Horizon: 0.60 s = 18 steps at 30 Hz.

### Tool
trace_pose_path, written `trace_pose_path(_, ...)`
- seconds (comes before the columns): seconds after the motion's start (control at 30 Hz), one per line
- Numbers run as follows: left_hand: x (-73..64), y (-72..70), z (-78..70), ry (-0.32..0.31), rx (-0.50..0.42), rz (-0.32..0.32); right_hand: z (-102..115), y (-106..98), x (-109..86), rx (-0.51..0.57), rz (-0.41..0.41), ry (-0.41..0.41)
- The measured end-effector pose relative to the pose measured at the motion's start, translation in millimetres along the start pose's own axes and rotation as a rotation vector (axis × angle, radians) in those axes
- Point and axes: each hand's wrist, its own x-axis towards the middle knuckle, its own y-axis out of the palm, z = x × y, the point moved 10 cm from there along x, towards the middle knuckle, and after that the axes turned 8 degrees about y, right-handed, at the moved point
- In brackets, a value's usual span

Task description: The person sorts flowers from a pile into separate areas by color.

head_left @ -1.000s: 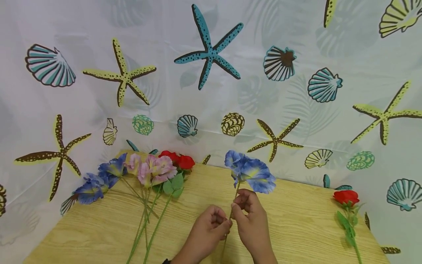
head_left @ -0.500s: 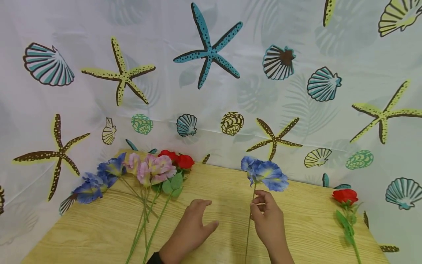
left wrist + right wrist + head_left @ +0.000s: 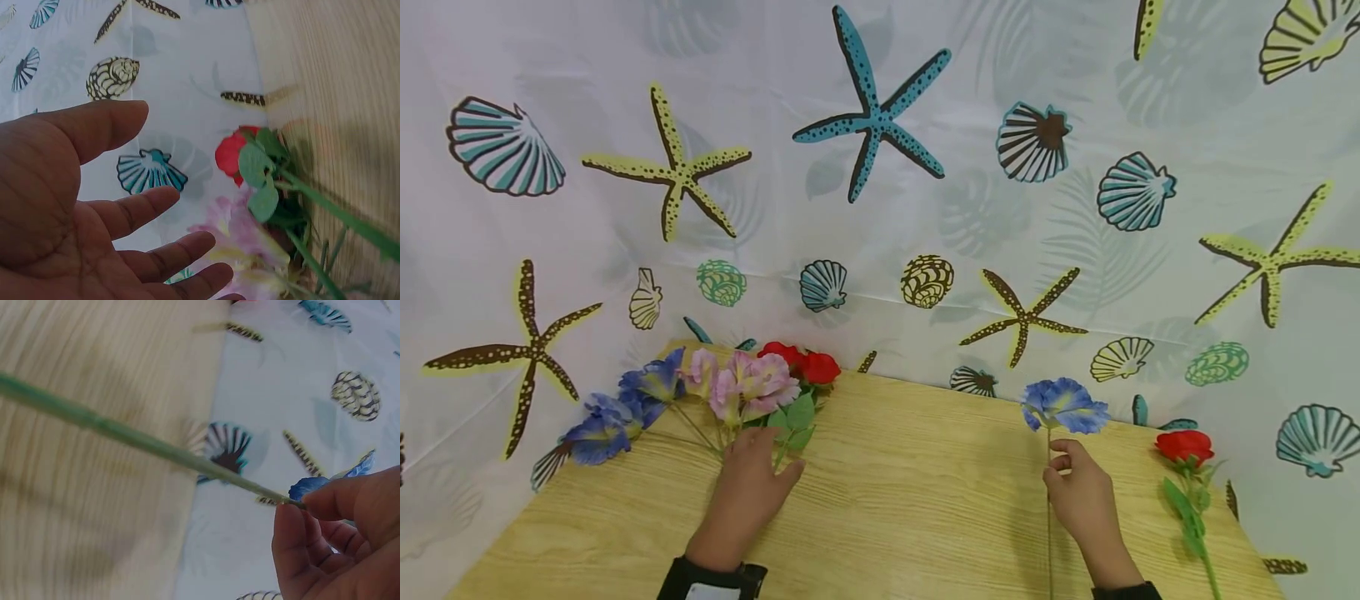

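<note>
My right hand (image 3: 1081,492) pinches the thin green stem (image 3: 144,442) of a blue artificial flower (image 3: 1064,406) between thumb and fingers, just below the bloom. The flower stands upright over the right part of the table. My left hand (image 3: 747,492) is at the flower pile on the left, fingers spread and nothing gripped. In the head view it overlaps the stems there. Its palm and straight fingers (image 3: 153,203) show in the left wrist view, beside pink flowers (image 3: 240,250) and a red rose (image 3: 232,153) with green leaves.
Blue flowers (image 3: 601,429) lie at the pile's left side, with pink flowers (image 3: 752,385) and red roses (image 3: 818,367) beside them. A single red rose (image 3: 1184,447) lies near the right edge of the wooden table (image 3: 910,475). Behind hangs a white cloth (image 3: 760,250) printed with shells and starfish.
My left hand has let go of the blue flower's stem and moved left to the pile. My right hand has carried the blue flower to the right.
</note>
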Motion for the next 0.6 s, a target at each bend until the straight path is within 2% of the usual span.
trace_pose_path(0.13, -1.6, -7.9, 20.4, -0.055, 0.040, 0.041, -21, -6, 13.9, -0.116, -0.006, -0.023)
trace_pose_path(0.33, -4.3, -7.3, 46.5, -0.175, 0.067, 0.140, -49, -10, 31.0, -0.275, 0.033, -0.002)
trace_pose_path(0.47, -7.4, -7.4, 55.9, -0.237, 0.083, 0.184, -67, -10, 39.8, -0.312, 0.084, 0.040)
trace_pose_path(0.6, -10.2, -9.3, 59.1, -0.260, 0.101, 0.203, -79, -10, 47.1, -0.350, 0.098, 0.040)
